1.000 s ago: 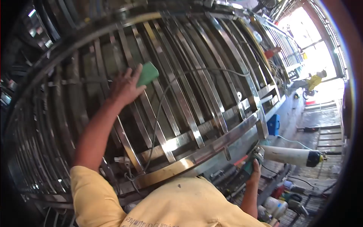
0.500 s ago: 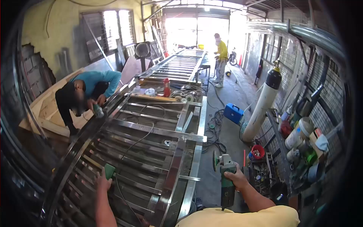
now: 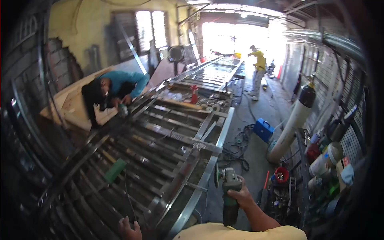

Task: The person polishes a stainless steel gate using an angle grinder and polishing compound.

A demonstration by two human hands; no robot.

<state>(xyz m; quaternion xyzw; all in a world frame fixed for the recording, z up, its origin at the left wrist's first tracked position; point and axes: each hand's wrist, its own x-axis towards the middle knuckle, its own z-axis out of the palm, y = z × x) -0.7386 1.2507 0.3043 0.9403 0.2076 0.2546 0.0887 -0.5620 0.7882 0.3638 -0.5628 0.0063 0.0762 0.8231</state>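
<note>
My right hand (image 3: 241, 195) grips an angle grinder (image 3: 230, 200) by its body, held upright with the disc at the top left, beside the metal frame's right edge. My left hand (image 3: 130, 229) is low at the bottom edge over the steel frame (image 3: 170, 172), fingers apart and holding nothing. A thin dark cord (image 3: 127, 194) hangs down close to those fingers. Up and left of that hand, a green rectangular block (image 3: 115, 171) rests on the bars of the frame.
Across the frame at left, a person in a blue top (image 3: 127, 83) bends over a power tool. Farther back stands a person in yellow (image 3: 259, 66). A gas cylinder (image 3: 293, 124), blue case (image 3: 264, 130), red bucket (image 3: 281, 174) and coiled cables (image 3: 236, 152) are at right.
My left hand has left the green block and moved down toward me. The grinder has shifted slightly left and lower in view. The camera has turned left, and the person in yellow has raised an arm.
</note>
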